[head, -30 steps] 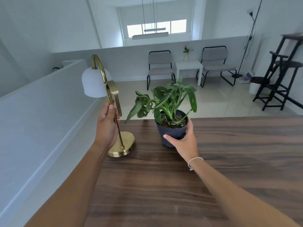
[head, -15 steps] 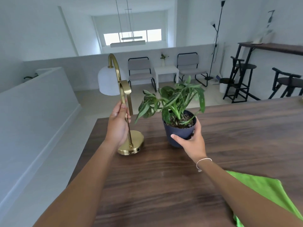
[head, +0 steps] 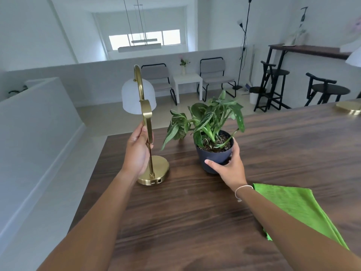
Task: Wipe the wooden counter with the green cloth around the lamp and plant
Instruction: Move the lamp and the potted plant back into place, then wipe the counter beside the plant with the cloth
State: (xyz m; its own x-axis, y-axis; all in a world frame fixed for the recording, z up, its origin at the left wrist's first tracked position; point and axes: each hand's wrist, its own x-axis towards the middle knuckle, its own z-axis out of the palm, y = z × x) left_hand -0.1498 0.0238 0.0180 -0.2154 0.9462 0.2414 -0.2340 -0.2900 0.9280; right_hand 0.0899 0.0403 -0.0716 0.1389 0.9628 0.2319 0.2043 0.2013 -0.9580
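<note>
A brass lamp [head: 154, 173] with a white shade stands near the far left corner of the dark wooden counter [head: 185, 222]. My left hand [head: 136, 151] grips its thin stem, thumb against the flat brass loop. To its right a leafy plant [head: 207, 120] grows in a dark pot [head: 212, 156] that sits on the counter. My right hand [head: 228, 167] curls round the pot's right side and front. The green cloth [head: 297, 208] lies flat on the counter to the right, partly hidden under my right forearm.
The counter's left edge drops to a pale floor beside a low white wall [head: 35, 133]. A second brass lamp base [head: 348, 108] sits at the far right of the counter. Chairs, a white side table and black stools stand in the room beyond.
The view has swung right and down, bringing more of the green cloth and a second lamp base into sight. Both hands keep the same hold on the lamp and the pot.
</note>
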